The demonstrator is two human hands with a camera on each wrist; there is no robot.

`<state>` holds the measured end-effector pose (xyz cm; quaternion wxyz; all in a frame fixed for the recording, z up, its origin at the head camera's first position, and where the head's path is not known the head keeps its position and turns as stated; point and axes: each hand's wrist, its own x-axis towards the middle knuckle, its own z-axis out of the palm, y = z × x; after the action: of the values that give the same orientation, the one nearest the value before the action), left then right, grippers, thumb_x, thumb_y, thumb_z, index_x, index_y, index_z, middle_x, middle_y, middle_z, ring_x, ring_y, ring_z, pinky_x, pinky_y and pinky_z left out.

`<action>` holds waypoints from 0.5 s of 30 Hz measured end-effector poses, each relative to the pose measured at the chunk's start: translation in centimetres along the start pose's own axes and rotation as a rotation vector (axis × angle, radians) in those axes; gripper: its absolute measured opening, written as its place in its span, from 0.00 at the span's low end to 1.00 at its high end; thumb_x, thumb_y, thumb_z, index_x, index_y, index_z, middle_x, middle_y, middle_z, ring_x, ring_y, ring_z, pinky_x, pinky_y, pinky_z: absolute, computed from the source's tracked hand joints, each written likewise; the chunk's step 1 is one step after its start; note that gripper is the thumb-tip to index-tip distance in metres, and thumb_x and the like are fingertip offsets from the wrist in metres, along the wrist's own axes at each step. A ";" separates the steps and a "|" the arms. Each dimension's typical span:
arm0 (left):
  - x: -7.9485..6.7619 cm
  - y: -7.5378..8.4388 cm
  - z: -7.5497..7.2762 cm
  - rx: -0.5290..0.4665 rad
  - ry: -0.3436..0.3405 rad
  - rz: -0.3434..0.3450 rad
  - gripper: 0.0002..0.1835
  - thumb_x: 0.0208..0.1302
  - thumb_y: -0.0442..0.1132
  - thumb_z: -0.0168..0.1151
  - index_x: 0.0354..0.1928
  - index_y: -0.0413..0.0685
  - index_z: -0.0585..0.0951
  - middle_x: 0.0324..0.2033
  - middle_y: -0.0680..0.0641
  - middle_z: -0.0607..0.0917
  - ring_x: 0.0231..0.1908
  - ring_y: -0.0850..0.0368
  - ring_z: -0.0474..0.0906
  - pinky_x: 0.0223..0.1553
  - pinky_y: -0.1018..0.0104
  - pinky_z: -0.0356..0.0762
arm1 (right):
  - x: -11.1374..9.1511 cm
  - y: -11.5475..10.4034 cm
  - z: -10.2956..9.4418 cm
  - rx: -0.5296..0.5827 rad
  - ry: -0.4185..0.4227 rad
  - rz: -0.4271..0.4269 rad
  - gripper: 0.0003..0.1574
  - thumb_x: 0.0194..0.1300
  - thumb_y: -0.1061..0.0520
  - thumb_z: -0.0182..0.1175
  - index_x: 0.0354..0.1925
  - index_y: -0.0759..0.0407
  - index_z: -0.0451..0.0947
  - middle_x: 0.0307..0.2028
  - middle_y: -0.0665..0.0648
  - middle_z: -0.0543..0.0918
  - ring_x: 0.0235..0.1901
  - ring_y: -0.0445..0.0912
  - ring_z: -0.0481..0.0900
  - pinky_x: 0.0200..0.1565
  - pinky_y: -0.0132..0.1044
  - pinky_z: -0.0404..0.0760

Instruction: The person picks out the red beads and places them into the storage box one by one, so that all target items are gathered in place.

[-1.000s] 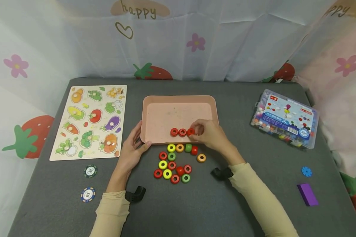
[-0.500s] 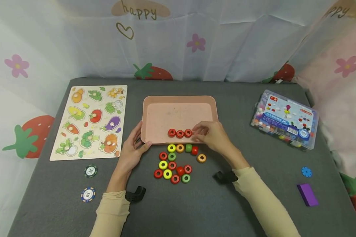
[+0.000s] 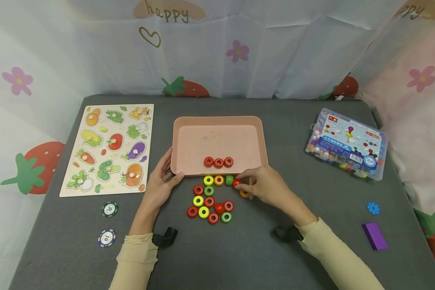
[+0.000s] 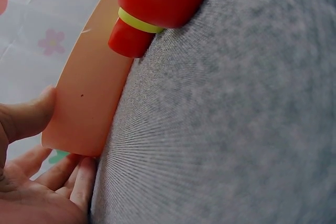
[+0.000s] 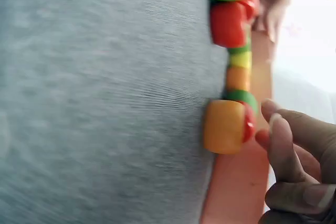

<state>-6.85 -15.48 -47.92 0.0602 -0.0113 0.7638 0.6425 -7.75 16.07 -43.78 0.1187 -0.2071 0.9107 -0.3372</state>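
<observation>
A pink tray point(image 3: 217, 139) lies mid-table, with three red ring beads point(image 3: 218, 162) in a row along its near side. My left hand point(image 3: 160, 186) grips its near left corner, thumb on the front wall and fingers at the left side. Several red, yellow, green and orange beads point(image 3: 204, 212) lie in front of the tray. My right hand point(image 3: 266, 184) is at the right end of the bead row, thumb and forefinger apart beside a red bead point(image 3: 236, 183). An orange bead point(image 5: 223, 127) stands close by, partly hidden by that hand in the head view.
At the left lies a vegetable puzzle board point(image 3: 108, 149), with two poker chips point(image 3: 110, 209) below it. A clear plastic box of model pieces point(image 3: 348, 143) sits at the right. Nearer me are a blue toothed disc point(image 3: 373, 208) and a purple block point(image 3: 375, 236).
My right hand has let go of the third red bead in the tray and moved back toward me, out over the beads in front. The left hand stays on the tray.
</observation>
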 end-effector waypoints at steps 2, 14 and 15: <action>0.0 0.0 0.0 0.003 0.003 -0.006 0.43 0.68 0.35 0.65 0.79 0.61 0.56 0.76 0.50 0.60 0.76 0.54 0.55 0.71 0.46 0.60 | 0.0 0.0 0.4 -0.041 -0.007 0.023 0.16 0.60 0.48 0.73 0.46 0.52 0.88 0.10 0.40 0.74 0.11 0.37 0.71 0.17 0.33 0.67; 0.0 0.2 0.0 -0.005 0.003 -0.013 0.43 0.68 0.35 0.65 0.79 0.61 0.56 0.76 0.51 0.60 0.75 0.55 0.55 0.71 0.45 0.60 | 0.1 0.2 1.0 -0.053 0.018 -0.004 0.20 0.56 0.46 0.76 0.45 0.52 0.88 0.13 0.42 0.72 0.13 0.36 0.69 0.18 0.32 0.66; 0.0 0.2 0.0 -0.003 0.005 -0.014 0.43 0.68 0.35 0.65 0.79 0.62 0.56 0.76 0.51 0.60 0.75 0.55 0.55 0.71 0.45 0.60 | 0.1 0.1 0.9 -0.027 0.021 -0.010 0.19 0.55 0.46 0.76 0.44 0.52 0.88 0.14 0.42 0.71 0.13 0.36 0.68 0.18 0.31 0.65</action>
<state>-6.85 -15.44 -47.76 0.0627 -0.0181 0.7630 0.6430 -7.60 15.62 -44.51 0.1046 -0.2099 0.9152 -0.3278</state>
